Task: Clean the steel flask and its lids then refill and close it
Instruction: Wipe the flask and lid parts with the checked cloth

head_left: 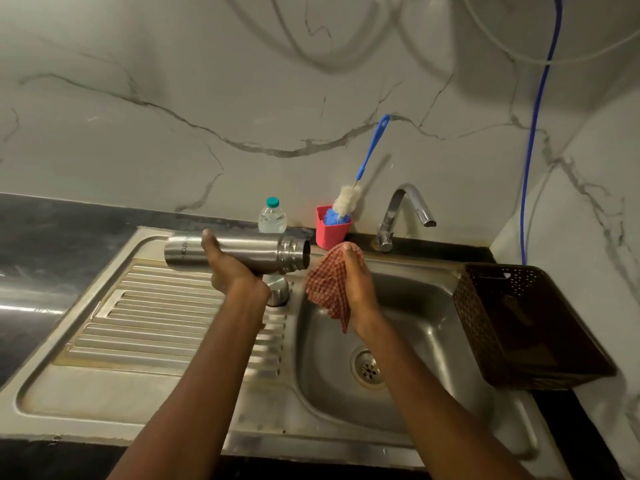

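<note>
1. Steel flask (256, 250) held on its side above the drainboard (156, 306), open mouth pointing to 3 o'clock, toward the sink (433, 327).
2. Left hand (228, 271) cradles it from below, fingers curled round the body, thumb over the top.
3. Right hand (358, 285) bunches a red checked cloth (325, 289) just beside the mouth, at the flask's 3 o'clock; touching or not, cannot tell.
4. Progress, as judged: mid-task, at the wiping stage. Flask is uncapped. One steel lid (278, 293) stands on the drainboard at the flask's 6 o'clock (any second lid is not visible).
5. Left to do: refill and close. Capped water bottle (272, 220) waits at 12 o'clock, seemingly full.
6. Flask looks brushed-steel, threaded neck bare, no dents or grime showing; inside is hidden.
7. Bottle brush (346, 202) sits in its red holder (330, 233) at 1 o'clock.
</note>
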